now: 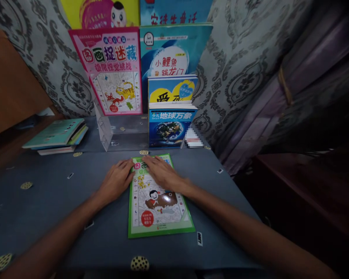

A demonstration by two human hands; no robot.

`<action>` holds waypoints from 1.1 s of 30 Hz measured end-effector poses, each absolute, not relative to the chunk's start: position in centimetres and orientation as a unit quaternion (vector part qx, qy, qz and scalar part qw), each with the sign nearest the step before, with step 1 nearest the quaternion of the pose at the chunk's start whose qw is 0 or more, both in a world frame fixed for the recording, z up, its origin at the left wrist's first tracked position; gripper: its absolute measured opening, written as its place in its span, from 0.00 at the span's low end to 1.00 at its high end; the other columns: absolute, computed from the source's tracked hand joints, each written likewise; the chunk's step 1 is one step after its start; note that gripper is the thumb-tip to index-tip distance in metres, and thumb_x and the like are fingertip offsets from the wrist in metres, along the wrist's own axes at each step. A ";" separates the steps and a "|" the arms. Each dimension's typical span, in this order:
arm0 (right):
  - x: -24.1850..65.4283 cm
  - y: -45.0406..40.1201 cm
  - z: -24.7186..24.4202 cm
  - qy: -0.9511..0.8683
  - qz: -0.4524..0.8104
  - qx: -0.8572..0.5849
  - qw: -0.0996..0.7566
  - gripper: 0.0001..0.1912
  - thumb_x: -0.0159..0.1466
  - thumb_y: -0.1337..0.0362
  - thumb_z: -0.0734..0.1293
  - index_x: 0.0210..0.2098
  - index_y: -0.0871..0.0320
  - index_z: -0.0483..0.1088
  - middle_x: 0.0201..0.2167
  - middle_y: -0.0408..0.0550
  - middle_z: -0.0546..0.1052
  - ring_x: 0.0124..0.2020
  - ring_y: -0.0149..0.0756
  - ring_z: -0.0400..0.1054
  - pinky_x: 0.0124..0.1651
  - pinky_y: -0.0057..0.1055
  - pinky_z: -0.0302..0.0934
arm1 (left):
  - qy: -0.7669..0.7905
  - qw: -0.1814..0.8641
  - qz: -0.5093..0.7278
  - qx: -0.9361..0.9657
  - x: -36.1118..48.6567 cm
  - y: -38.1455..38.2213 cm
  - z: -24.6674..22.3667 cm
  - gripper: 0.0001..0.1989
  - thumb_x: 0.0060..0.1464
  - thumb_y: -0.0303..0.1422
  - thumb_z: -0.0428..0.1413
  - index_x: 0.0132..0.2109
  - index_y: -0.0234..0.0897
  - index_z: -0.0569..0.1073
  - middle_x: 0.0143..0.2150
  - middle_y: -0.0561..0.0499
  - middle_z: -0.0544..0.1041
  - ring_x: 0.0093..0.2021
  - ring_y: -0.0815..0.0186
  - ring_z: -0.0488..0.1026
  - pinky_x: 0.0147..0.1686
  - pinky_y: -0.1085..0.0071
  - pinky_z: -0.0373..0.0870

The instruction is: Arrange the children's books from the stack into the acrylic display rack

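Observation:
A green-bordered picture book (159,224) lies flat on the table, its cover showing a cartoon figure and a red round label. My right hand (161,174) rests over the upper part of the cover, fingers stretched toward the top edge and hiding some of the title. At the upper left edge of the book is my left hand (118,180), fingers extended and tips at the border. How firmly either hand presses cannot be seen. Just beyond the book's top edge stands a clear display rack (104,131).
The rack holds a pink picture book (113,73), a teal book (177,42) and a blue globe book (170,130), among others. A stack of books (55,133) lies at the left on the patterned tablecloth (84,248). Behind hang a patterned wall covering and a curtain (258,104).

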State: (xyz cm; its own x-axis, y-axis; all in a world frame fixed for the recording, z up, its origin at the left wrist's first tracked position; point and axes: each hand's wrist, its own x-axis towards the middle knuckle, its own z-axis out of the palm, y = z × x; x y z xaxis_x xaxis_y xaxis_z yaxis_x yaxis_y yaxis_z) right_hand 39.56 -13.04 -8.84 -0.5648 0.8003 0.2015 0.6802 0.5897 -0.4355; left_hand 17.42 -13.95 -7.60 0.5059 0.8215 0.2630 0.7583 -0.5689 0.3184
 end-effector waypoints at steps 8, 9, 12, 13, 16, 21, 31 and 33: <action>46.8 -12.7 -11.0 -0.840 0.159 -0.457 0.245 0.24 0.72 0.64 0.54 0.67 0.52 0.59 0.67 0.52 0.66 0.69 0.45 0.57 0.69 0.60 0.49 | 0.456 0.046 0.176 0.871 17.3 -13.9 -7.7 0.15 0.64 0.35 0.48 0.55 0.38 0.71 0.59 0.40 0.75 0.58 0.52 0.71 0.57 0.51 0.68; 47.2 -12.6 -11.2 -0.842 0.162 -0.453 0.245 0.24 0.72 0.64 0.54 0.67 0.53 0.59 0.67 0.53 0.66 0.69 0.45 0.57 0.69 0.59 0.49 | 0.453 0.043 0.171 0.874 17.3 -13.9 -7.6 0.16 0.64 0.35 0.48 0.55 0.37 0.71 0.59 0.39 0.75 0.59 0.51 0.70 0.58 0.50 0.67; 47.5 -12.4 -11.4 -0.842 0.161 -0.452 0.246 0.25 0.72 0.65 0.54 0.67 0.55 0.59 0.66 0.54 0.67 0.68 0.45 0.58 0.69 0.58 0.49 | 0.443 0.034 0.156 0.882 17.9 -14.1 -7.3 0.18 0.66 0.35 0.45 0.55 0.33 0.72 0.60 0.36 0.74 0.64 0.47 0.66 0.61 0.45 0.63; 47.5 -12.3 -11.3 -0.842 0.160 -0.451 0.247 0.25 0.72 0.66 0.53 0.67 0.56 0.59 0.66 0.54 0.67 0.68 0.45 0.59 0.69 0.58 0.49 | 0.433 0.037 0.154 0.887 18.2 -14.1 -7.3 0.19 0.66 0.35 0.44 0.56 0.33 0.72 0.60 0.35 0.74 0.65 0.46 0.64 0.62 0.44 0.61; 47.5 -12.0 -11.2 -0.844 0.159 -0.451 0.244 0.25 0.72 0.66 0.53 0.67 0.59 0.58 0.66 0.55 0.68 0.67 0.46 0.60 0.68 0.58 0.49 | 0.380 0.067 0.147 0.911 19.8 -13.9 -7.4 0.21 0.66 0.34 0.43 0.59 0.32 0.69 0.64 0.38 0.71 0.70 0.50 0.58 0.66 0.47 0.56; 47.6 -12.0 -11.1 -0.850 0.148 -0.440 0.251 0.24 0.73 0.64 0.52 0.66 0.60 0.58 0.65 0.54 0.68 0.66 0.44 0.61 0.67 0.52 0.53 | 0.284 0.120 0.122 0.943 23.3 -14.1 -7.8 0.23 0.67 0.35 0.43 0.64 0.32 0.66 0.68 0.41 0.66 0.72 0.56 0.54 0.69 0.50 0.51; 47.2 -12.3 -11.0 -0.851 0.133 -0.451 0.234 0.25 0.71 0.67 0.53 0.66 0.62 0.58 0.66 0.55 0.67 0.65 0.45 0.62 0.68 0.50 0.51 | 0.141 0.249 0.094 0.954 25.7 -21.5 -7.2 0.20 0.68 0.34 0.46 0.63 0.44 0.70 0.68 0.48 0.67 0.72 0.57 0.56 0.71 0.48 0.44; 47.2 -12.4 -11.1 -0.849 0.132 -0.455 0.234 0.25 0.71 0.68 0.53 0.66 0.61 0.58 0.66 0.54 0.67 0.66 0.44 0.60 0.69 0.50 0.49 | 0.123 0.267 0.098 0.951 25.5 -22.4 -7.2 0.20 0.67 0.33 0.48 0.63 0.44 0.70 0.68 0.47 0.68 0.71 0.57 0.58 0.71 0.48 0.44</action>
